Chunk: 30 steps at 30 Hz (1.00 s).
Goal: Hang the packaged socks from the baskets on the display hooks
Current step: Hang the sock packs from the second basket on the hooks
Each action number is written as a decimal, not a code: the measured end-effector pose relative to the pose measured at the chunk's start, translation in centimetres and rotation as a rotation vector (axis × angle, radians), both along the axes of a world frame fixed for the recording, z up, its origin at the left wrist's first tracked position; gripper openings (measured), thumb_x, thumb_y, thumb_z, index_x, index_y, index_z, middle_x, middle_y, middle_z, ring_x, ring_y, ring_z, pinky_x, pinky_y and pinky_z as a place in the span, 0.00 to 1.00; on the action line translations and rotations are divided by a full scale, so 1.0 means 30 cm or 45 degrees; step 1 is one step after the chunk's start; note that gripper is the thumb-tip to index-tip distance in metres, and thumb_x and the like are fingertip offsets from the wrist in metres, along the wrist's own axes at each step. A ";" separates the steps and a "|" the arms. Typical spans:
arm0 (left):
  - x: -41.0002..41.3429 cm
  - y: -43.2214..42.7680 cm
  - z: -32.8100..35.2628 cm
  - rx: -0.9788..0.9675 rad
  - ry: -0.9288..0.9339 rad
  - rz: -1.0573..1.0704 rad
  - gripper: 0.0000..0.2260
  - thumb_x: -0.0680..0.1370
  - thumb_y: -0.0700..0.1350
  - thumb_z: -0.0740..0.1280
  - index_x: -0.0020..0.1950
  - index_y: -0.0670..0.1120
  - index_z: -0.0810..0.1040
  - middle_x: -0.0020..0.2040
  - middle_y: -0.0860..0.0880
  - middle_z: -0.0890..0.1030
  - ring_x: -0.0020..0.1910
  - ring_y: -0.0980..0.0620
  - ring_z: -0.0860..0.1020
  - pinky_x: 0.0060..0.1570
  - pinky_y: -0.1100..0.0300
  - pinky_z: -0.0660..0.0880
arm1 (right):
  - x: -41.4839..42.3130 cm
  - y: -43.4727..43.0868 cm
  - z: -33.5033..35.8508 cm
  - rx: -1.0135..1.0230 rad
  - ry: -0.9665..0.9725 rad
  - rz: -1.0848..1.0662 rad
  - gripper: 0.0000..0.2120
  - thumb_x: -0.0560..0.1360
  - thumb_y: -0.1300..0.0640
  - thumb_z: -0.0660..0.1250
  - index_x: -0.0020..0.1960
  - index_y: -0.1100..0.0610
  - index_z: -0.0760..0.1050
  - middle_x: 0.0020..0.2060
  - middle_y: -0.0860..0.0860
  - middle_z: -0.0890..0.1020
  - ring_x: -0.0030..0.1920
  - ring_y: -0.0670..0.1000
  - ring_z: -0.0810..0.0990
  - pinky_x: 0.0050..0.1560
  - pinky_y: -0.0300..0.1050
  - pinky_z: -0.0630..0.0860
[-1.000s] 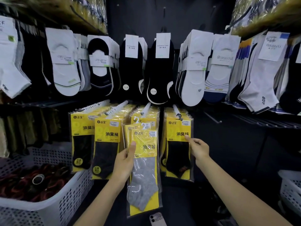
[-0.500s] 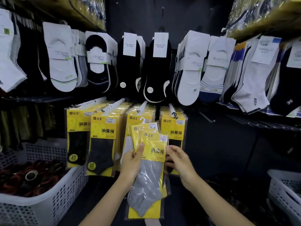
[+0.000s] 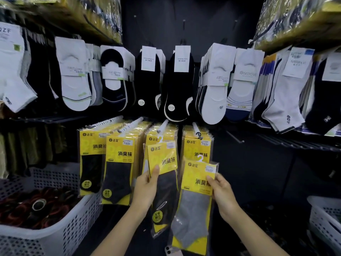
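White basket (image 3: 60, 235) sat far left, below hooks (image 3: 132, 123) loaded with yellow packs. Left hand (image 3: 145, 191) gripped a dark-sock pack (image 3: 164, 193), thumb on its yellow card, in front of the third hook's stack. Right hand (image 3: 222, 196) pinched a grey-sock pack (image 3: 193, 206) by its right edge, just beside the first, below the fourth hook.
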<state>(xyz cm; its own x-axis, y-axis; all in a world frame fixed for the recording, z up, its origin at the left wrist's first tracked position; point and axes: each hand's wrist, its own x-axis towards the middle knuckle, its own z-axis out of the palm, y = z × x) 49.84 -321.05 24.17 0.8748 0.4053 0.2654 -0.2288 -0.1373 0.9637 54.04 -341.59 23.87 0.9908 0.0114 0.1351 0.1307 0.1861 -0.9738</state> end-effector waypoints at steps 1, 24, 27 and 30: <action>-0.003 0.010 0.009 0.010 -0.033 0.038 0.19 0.79 0.56 0.60 0.47 0.41 0.80 0.31 0.57 0.71 0.32 0.60 0.69 0.32 0.62 0.67 | 0.015 -0.014 0.018 -0.006 -0.027 -0.051 0.08 0.80 0.60 0.61 0.56 0.57 0.77 0.49 0.54 0.85 0.48 0.50 0.84 0.43 0.41 0.80; 0.006 0.059 0.023 0.001 -0.050 0.024 0.16 0.78 0.56 0.60 0.34 0.50 0.75 0.21 0.54 0.65 0.21 0.60 0.63 0.25 0.65 0.62 | 0.278 0.001 0.080 -0.250 -0.044 -0.429 0.12 0.72 0.54 0.73 0.48 0.61 0.77 0.43 0.54 0.80 0.43 0.49 0.78 0.44 0.40 0.76; 0.017 0.055 0.002 -0.003 -0.048 0.017 0.14 0.78 0.56 0.60 0.44 0.49 0.80 0.23 0.55 0.69 0.22 0.60 0.64 0.23 0.69 0.61 | 0.264 -0.020 0.025 -0.260 0.050 -0.506 0.11 0.71 0.58 0.74 0.46 0.62 0.75 0.43 0.57 0.78 0.45 0.54 0.77 0.55 0.56 0.78; 0.023 0.047 -0.013 -0.006 -0.038 -0.001 0.14 0.79 0.55 0.60 0.49 0.49 0.81 0.25 0.58 0.75 0.26 0.62 0.73 0.28 0.72 0.67 | 0.221 -0.030 -0.011 -0.272 0.043 -0.540 0.10 0.71 0.60 0.73 0.46 0.61 0.74 0.41 0.54 0.77 0.45 0.54 0.77 0.56 0.59 0.77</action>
<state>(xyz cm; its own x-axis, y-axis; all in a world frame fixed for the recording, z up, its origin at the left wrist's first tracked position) 50.54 -319.64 23.78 0.8669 0.4061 0.2891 -0.2572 -0.1324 0.9572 60.66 -342.48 23.55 0.9177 -0.3713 0.1416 0.1197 -0.0816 -0.9895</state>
